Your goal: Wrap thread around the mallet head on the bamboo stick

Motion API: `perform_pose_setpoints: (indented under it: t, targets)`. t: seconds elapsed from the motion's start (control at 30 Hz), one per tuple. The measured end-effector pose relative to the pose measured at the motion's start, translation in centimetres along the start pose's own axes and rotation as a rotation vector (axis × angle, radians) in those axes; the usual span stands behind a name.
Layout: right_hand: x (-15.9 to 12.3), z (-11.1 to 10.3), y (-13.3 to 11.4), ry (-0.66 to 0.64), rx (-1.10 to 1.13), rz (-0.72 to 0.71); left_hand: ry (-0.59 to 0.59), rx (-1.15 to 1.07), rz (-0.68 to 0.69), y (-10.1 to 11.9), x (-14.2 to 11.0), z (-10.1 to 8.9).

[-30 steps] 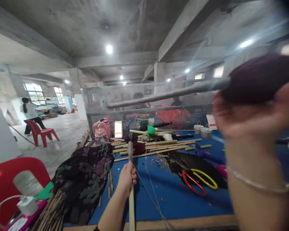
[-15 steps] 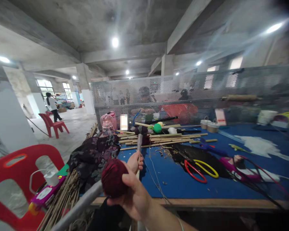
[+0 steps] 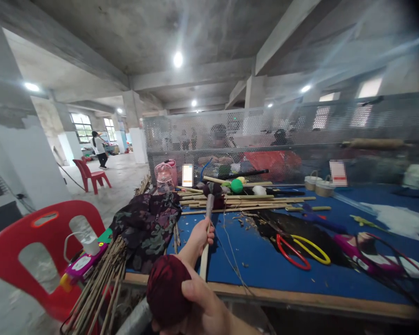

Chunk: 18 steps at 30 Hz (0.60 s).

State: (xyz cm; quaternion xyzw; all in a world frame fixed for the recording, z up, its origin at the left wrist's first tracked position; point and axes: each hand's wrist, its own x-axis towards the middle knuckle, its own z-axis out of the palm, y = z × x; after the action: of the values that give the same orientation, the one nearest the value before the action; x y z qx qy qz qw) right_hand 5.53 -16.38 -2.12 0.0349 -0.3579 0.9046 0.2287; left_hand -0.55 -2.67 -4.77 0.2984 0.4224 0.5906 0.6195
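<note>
My right hand, low in the foreground, is closed around a ball of dark red yarn. Farther ahead, over the table, my left hand grips a pale wooden stick. The stick's upper part is wrapped in grey, and a dark rounded bundle shows at its far end. The ball covers part of my left forearm; a grey sleeve comes out below it. Thin loose strings hang over the table to the right of the stick.
On the blue table lie several bamboo sticks, a green ball, red-and-yellow-handled scissors and patterned dark cloth. A bundle of thin stalks and a red chair stand left. A perforated metal screen closes the back.
The view has turned a little left. My right hand has lowered with the yarn ball, baring more of my left forearm. My left hand keeps its grip on the stick.
</note>
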Motion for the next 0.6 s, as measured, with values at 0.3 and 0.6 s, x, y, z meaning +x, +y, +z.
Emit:
perform_pose_setpoints:
  t: [0.3, 0.6]
  targets:
    - [0.37, 0.0, 0.28, 0.006, -0.022, 0.003, 0.007, 0.027, -0.007, -0.18, 0.14, -0.05]
    - [0.57, 0.23, 0.08, -0.02, -0.071, 0.051, 0.005, 0.026, -0.008, -0.12, 0.08, 0.0]
